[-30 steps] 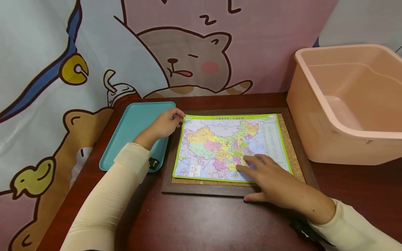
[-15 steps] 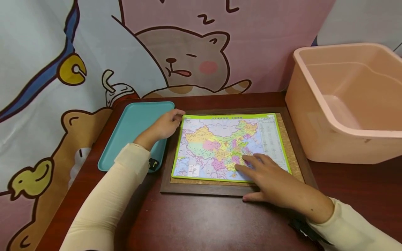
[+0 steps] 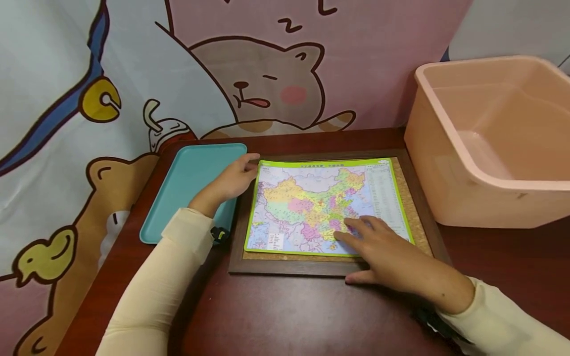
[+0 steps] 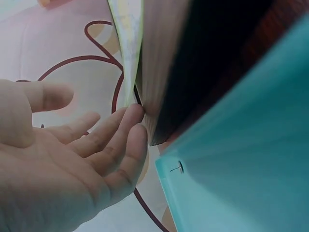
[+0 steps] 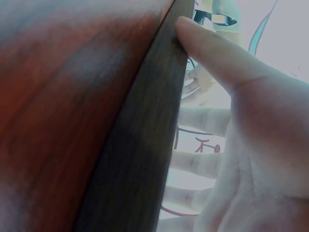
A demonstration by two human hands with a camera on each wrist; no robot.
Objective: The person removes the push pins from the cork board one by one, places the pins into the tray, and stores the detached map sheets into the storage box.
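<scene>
Nearest the camera, the right hand [image 3: 392, 259] lies flat on the lower right part of the map sheet [image 3: 311, 202], fingers [image 3: 356, 235] straight and spread and pressing on the printed surface, while its thumb [image 5: 212, 53] rests against the near rail of the dark wooden frame [image 3: 289, 267]. The sheet sits on the cork board inside that frame, squared to it, with a strip of cork showing along the right side. Farther back, the left hand [image 3: 231, 180] reaches over the teal tray [image 3: 187, 183], fingers [image 4: 120, 130] relaxed and open, their tips touching the sheet's upper left corner where it meets the frame. By the look of it the step in hand is seating or lifting the sheet at that corner; the next move likely calls for the left fingertips to get under the thin edge while the right hand steadies the rest. Room is tight: the tray lies just left of the frame, the pink tub [image 3: 494, 143] just right, and the curtain [image 3: 133, 74] closes the back; the open bench [image 3: 289, 316] lies in front.
</scene>
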